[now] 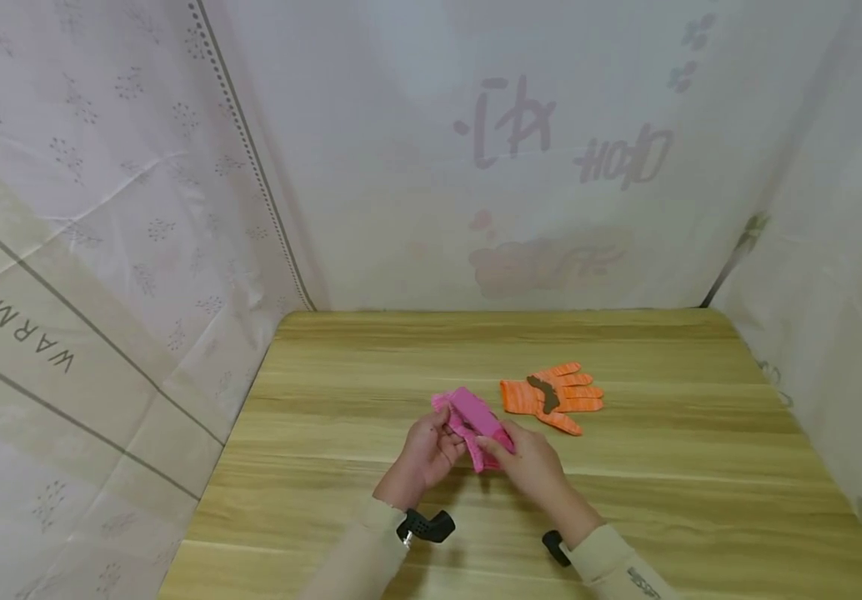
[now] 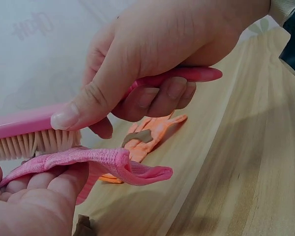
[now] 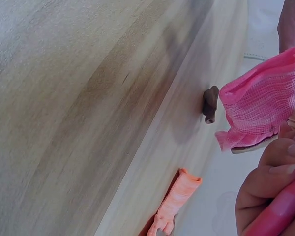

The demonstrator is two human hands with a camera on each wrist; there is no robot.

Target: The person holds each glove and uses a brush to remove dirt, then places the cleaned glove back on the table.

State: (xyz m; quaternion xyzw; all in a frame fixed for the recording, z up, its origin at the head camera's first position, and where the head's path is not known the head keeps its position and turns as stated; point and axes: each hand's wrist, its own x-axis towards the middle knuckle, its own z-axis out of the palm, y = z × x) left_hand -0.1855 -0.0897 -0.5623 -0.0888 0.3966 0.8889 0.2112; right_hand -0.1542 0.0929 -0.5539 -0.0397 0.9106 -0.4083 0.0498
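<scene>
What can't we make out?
Brush: far end, cut off by left wrist view's left edge.
Handle: head view, mostly hidden by right hand.
Orange glove: far end, cut off by right wrist view's bottom edge.
Brown lump: partly cut off by left wrist view's bottom edge.

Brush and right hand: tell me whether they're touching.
Touching. The left wrist view shows the right hand gripping the brush, its thumb against the head, its fingers curled round the handle.
</scene>
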